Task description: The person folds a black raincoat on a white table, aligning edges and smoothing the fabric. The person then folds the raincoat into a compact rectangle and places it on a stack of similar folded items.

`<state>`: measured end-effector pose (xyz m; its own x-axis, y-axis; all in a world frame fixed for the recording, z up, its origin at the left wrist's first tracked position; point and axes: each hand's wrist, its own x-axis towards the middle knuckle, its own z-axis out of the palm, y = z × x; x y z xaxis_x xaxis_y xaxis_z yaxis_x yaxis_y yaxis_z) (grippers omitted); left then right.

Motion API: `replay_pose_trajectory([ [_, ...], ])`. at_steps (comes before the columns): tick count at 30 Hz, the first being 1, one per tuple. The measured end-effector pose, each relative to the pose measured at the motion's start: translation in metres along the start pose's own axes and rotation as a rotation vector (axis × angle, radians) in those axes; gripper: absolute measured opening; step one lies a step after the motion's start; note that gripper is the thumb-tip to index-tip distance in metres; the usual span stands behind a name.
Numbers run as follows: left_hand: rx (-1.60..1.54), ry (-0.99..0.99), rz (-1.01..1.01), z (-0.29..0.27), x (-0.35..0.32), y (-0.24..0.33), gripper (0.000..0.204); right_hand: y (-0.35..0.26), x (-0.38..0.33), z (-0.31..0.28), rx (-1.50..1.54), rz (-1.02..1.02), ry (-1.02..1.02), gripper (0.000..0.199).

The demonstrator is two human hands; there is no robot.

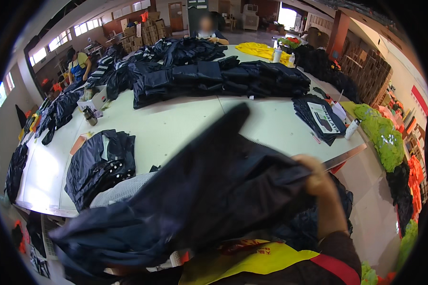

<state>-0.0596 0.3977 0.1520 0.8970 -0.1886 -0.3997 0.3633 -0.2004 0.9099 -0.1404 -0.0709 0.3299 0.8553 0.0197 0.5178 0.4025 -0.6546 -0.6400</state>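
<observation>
Pale and broad, the worktop [171, 124] spreads ahead of the fingers of the right hand [316, 176], which are pinched around the right-hand edge of a dark garment [223, 194]; from that grip the garment lies almost wholly to the left and toward the person's body, its long axis slanting from the fingers down to the lower left, while one blurred flap [237, 116] of it sticks up ahead and to the left of them; the right hand is thus at the cloth's upper right end, far from its lower left end; the left hand is hidden by the cloth, so whether its fingers are open or closed cannot be told; left of the right fingers, a grey mesh piece [123, 191] shows by the garment, joined or separate being unclear; farther left sits a tagged dark pile [97, 159]; ahead and leftward, a row of folded garments [195, 76] crosses the worktop; ahead, near the right fingers' line, lie a flat dark stack [305, 116] and, beside it, a white bottle [352, 128].
</observation>
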Motion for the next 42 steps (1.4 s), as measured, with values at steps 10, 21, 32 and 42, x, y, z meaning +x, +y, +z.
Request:
replay_pose_trajectory([
  [10,0.762,0.139,1.075,0.104,0.191,0.333,0.038,0.13,0.101,-0.11,-0.493,0.235,-0.023,0.034],
  [21,1.371,0.238,0.523,0.236,0.271,0.031,0.073,0.376,-0.036,0.018,-0.769,0.418,-0.337,0.074],
  [32,1.205,0.172,-0.167,0.164,0.304,0.094,0.035,0.452,-0.018,-0.027,-0.749,0.519,-0.395,0.067],
  [42,0.387,-0.293,0.272,0.372,0.311,0.092,0.059,0.439,0.102,0.07,-0.709,-0.176,-0.03,0.022],
])
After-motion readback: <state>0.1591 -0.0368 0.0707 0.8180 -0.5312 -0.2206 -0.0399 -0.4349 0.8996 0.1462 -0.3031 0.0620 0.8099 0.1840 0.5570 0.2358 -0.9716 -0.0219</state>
